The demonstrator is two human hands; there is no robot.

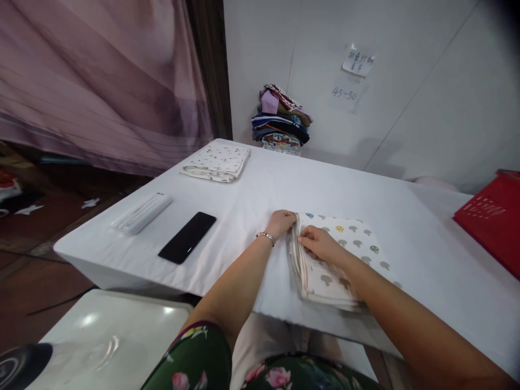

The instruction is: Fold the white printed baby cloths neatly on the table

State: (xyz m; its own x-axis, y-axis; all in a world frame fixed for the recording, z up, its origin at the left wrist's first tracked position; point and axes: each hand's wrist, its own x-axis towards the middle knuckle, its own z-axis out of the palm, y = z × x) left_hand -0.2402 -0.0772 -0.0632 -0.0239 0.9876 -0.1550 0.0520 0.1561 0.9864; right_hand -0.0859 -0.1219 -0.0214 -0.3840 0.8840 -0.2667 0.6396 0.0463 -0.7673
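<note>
Here, head view: one folded cloth [353, 237], white, mushroom-printed in grey, blue, yellow and green, edges layered, on the white table [264, 189] before you; your left hand [281, 223] pinching its far-left corner, your right hand [320, 242] pinching its left edge

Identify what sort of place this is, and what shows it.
Probably a makeshift indoor workspace for handling textiles: a white-covered table with a folded mushroom-print cloth on it, a stack of folded fabrics by the wall, and a handwritten note on that wall.
</note>
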